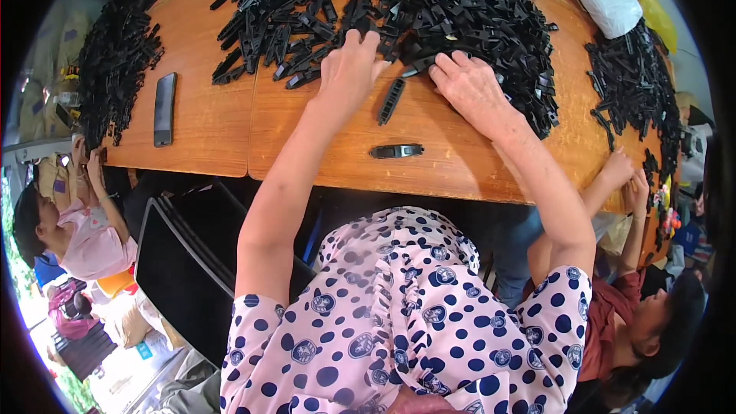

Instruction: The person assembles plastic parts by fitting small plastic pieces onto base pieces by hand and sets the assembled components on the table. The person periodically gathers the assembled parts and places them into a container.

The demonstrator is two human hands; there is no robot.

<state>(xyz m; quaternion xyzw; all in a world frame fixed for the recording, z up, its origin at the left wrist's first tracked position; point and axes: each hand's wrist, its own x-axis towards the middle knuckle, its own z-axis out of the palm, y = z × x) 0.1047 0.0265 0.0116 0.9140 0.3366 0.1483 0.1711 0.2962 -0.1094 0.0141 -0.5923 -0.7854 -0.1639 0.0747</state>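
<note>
Tabletop [207, 119]: brown wood, w/ seam.
Blk parts heap [475, 23]: far side, in front of wearer.
L hand [351, 69]: at heap's near edge — grip unclear.
R hand [469, 86]: same edge, fingers curled, grip unclear.
Loose pcs: 2 — ribbed blk pc [391, 101] btwn hands; glossy blk pc [395, 151] nearer wearer.
Phone [164, 110]: dark, flat, left.

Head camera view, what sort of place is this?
Probably a workshop for hand work: heaps of small black parts lie on a wooden table, with one co-worker in pink at its left and another in dark red at its right.
</note>
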